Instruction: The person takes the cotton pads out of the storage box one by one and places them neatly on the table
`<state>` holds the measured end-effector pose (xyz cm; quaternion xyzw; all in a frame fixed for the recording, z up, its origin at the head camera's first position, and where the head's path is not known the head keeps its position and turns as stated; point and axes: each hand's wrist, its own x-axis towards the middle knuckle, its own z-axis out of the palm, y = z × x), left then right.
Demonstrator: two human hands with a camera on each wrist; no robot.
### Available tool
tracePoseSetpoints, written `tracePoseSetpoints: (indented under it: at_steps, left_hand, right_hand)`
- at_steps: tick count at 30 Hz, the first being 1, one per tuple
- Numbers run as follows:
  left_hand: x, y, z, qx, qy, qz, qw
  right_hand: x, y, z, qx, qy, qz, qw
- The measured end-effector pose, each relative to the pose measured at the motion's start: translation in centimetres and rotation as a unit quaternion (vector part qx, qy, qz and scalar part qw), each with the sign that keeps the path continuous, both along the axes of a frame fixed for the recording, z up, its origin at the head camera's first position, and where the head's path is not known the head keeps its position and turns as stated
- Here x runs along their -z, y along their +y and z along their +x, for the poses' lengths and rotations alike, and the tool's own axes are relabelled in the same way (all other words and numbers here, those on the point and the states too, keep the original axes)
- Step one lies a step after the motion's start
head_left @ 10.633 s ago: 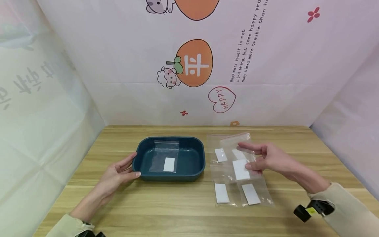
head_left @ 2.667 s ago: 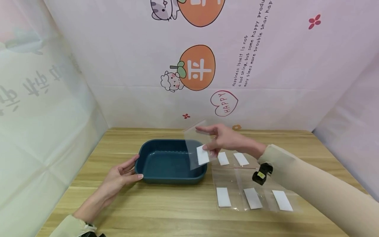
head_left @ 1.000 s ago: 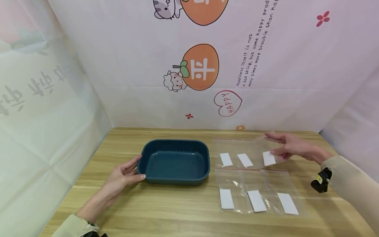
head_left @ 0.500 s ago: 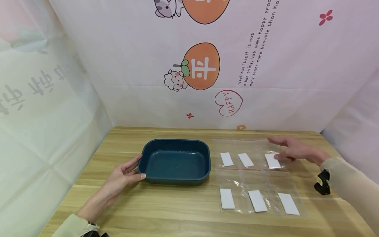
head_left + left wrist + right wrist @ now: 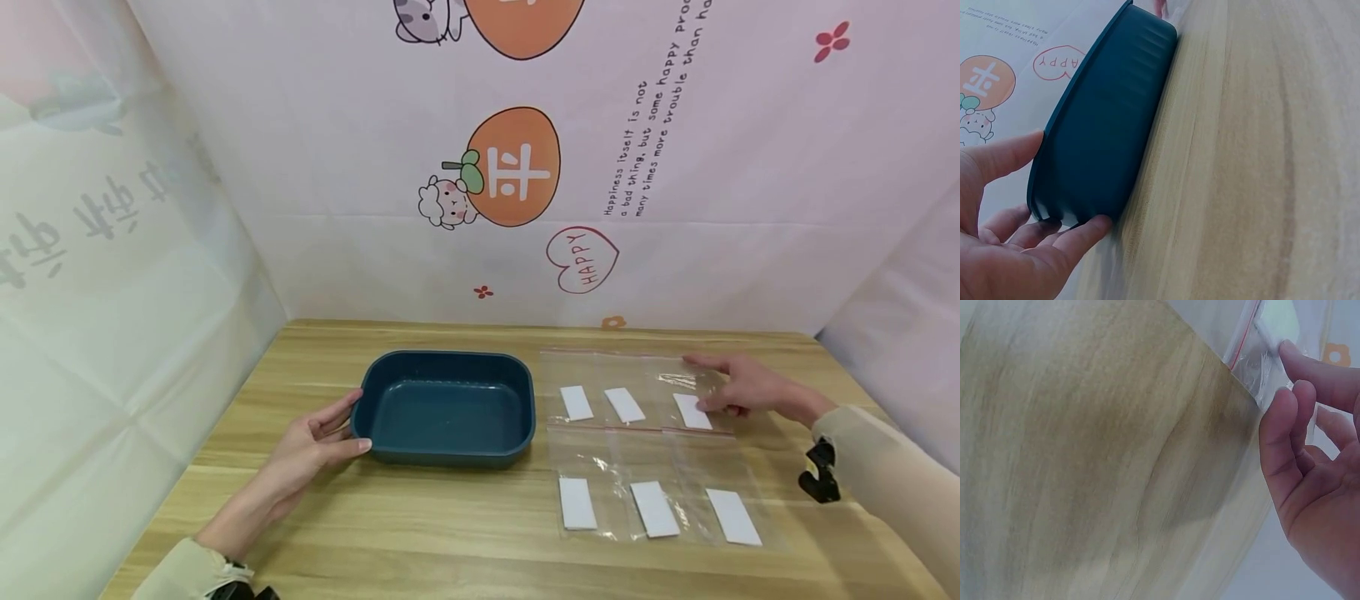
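Note:
My left hand (image 5: 300,458) holds the left end of a dark teal plastic tray (image 5: 450,457), thumb at the front corner and fingers along the side. In the left wrist view its fingers bend against the tray's outer wall (image 5: 1097,125). To the right, clear zip bags, each with a white slip inside, lie in two rows. My right hand (image 5: 750,387) touches the bag at the back row's right end, thumb on its white slip (image 5: 692,412) and index finger at its top edge. In the right wrist view its other fingers are loosely bent, holding nothing.
Front-row bags with white slips (image 5: 654,509) overlap the lower edges of the back row. A wooden table (image 5: 420,533) lies under everything. A printed white cloth (image 5: 360,250) stands behind it, with pale cloth walls at both sides.
A zip bag was lifted from the tray by my right hand and laid at the back row's right end, where it now lies flat. More bags fill the rows; the left hand stays on the tray.

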<state>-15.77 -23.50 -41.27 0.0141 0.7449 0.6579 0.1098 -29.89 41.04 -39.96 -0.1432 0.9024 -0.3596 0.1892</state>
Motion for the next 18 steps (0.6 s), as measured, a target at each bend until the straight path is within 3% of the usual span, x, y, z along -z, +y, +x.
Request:
tracePoseSetpoints:
  at_steps: [6, 10, 14, 18]
  left_hand:
    - [0.1, 0.2, -0.2, 0.002, 0.001, 0.000, 1.0000]
    - [0.2, 0.2, -0.3, 0.007, 0.004, 0.001, 1.0000]
    - [0.2, 0.0, -0.3, 0.013, 0.019, 0.000, 0.9997]
    - [0.1, -0.1, -0.1, 0.011, 0.047, -0.025, 0.9985]
  right_hand:
    - [0.0, 0.3, 0.2, 0.006, 0.005, 0.002, 1.000]
    - [-0.9, 0.1, 1.5, 0.027, 0.006, 0.003, 1.000]
    - [-2.6, -1.3, 3.8, 0.031, 0.048, -0.003, 0.998]
    - [-4.0, -3.7, 7.3, 0.036, 0.111, -0.004, 0.993]
